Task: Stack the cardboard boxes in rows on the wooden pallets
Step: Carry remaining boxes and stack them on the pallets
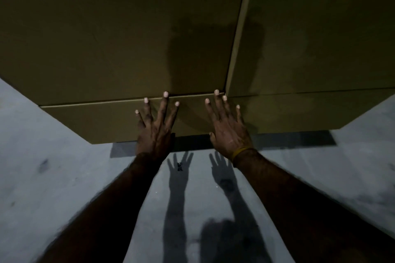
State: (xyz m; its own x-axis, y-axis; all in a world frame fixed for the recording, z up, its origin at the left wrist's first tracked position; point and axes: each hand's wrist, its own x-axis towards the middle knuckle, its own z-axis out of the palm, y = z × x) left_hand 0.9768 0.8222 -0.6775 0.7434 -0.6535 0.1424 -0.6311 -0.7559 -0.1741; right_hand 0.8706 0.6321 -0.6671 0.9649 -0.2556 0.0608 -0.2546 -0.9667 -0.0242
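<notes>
Cardboard filled the upper half of the frame: two large boxes stood side by side on a lower layer, the left upper box (pixel 119 45) and the right upper box (pixel 316 38) meeting at a near-vertical seam right of centre. Beneath them ran the lower box (pixel 89 121), its long axis lying across the frame, directly ahead of us and just beyond our fingertips. Our left hand (pixel 155 126) and right hand (pixel 226 123) were both spread flat, fingers straight and splayed, palms set against the front face of that lower box near the frame's centre, gripping nothing. Both lay about equally near; the right sat just under the seam. We judged the next move to be a push straight ahead to square the row. Any pallet was hidden; only grey floor (pixel 53 177) showed. We could read no print or labels.
</notes>
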